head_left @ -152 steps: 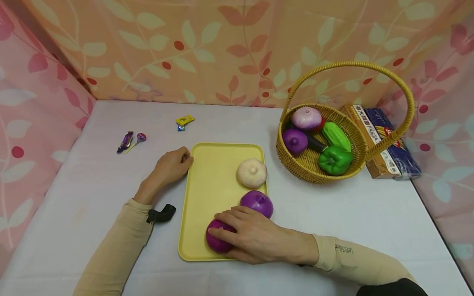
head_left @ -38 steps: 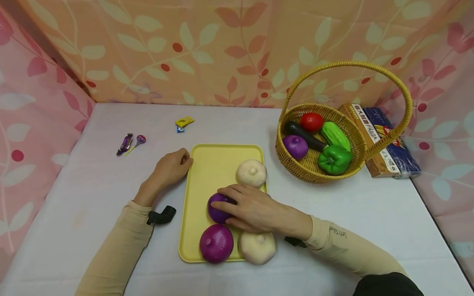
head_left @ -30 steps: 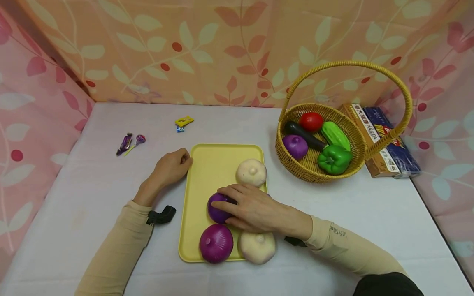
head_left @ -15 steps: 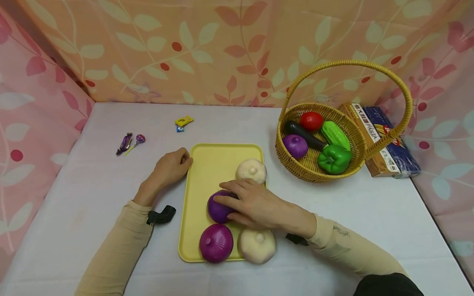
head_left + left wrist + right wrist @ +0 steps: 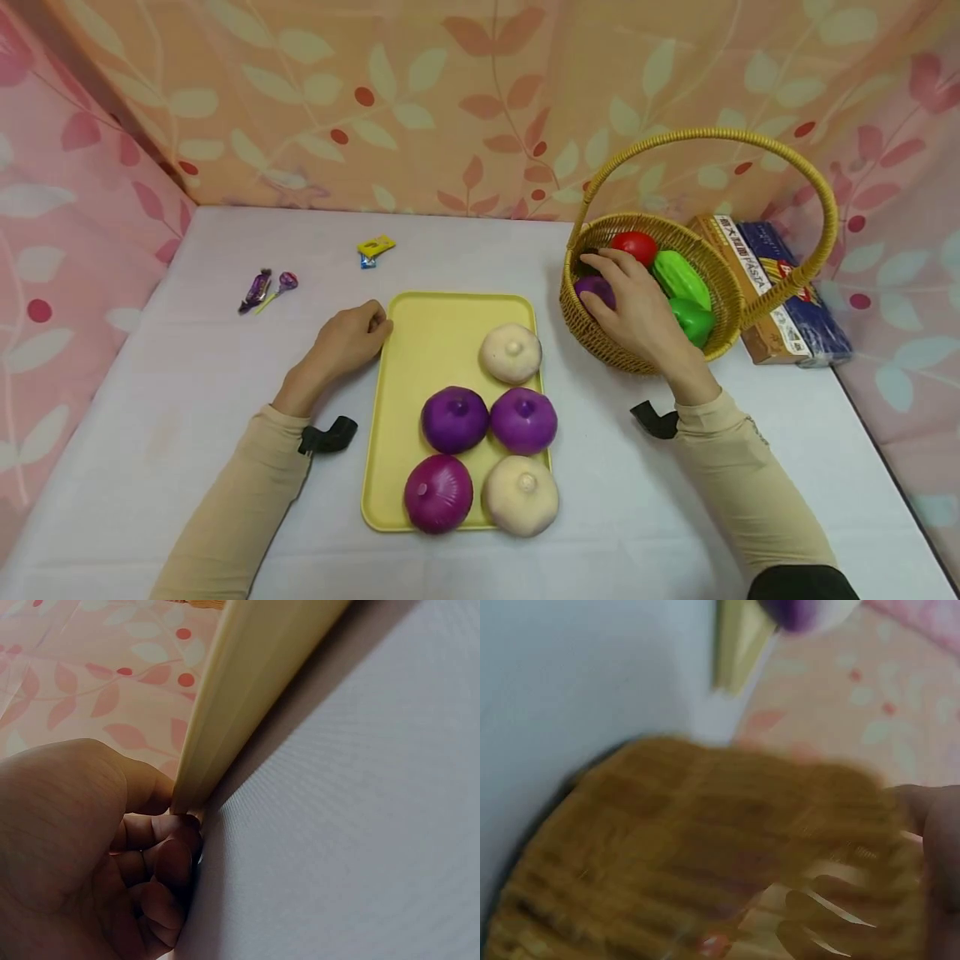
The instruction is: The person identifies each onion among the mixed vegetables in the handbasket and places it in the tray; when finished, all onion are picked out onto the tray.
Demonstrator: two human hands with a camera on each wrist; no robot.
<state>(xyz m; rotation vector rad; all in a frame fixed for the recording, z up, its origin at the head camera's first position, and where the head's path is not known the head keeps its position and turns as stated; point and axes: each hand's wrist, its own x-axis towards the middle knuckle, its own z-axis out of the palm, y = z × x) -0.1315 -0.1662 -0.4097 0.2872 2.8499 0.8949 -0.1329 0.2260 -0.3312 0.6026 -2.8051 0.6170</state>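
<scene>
A yellow tray (image 5: pixel 435 350) holds several toy onions: two white (image 5: pixel 510 352) (image 5: pixel 521 495), two purple (image 5: pixel 454 419) (image 5: pixel 523 420) and one darker red-purple (image 5: pixel 438 493). My left hand (image 5: pixel 371 321) sits at the tray's left rim. In the left wrist view the tray's rim (image 5: pixel 247 690) ends between the thumb and curled fingers of my left hand (image 5: pixel 176 814). My right hand (image 5: pixel 600 279) is inside the wicker basket (image 5: pixel 637 358), thumb and fingers curved round a purple onion (image 5: pixel 594 292). The right wrist view is blurred and shows the basket wall (image 5: pixel 690 847).
The basket also holds a red tomato (image 5: pixel 636 246), a green cucumber (image 5: pixel 678 279) and a green pepper (image 5: pixel 693 321). Pasta boxes (image 5: pixel 780 287) lie right of it. Wrapped candies (image 5: pixel 266 287) and a yellow packet (image 5: pixel 375 247) lie at the far left. Patterned walls enclose the table.
My right hand let go of the purple onion in the tray's middle and moved right into the basket, onto the purple onion there. The left hand stayed put.
</scene>
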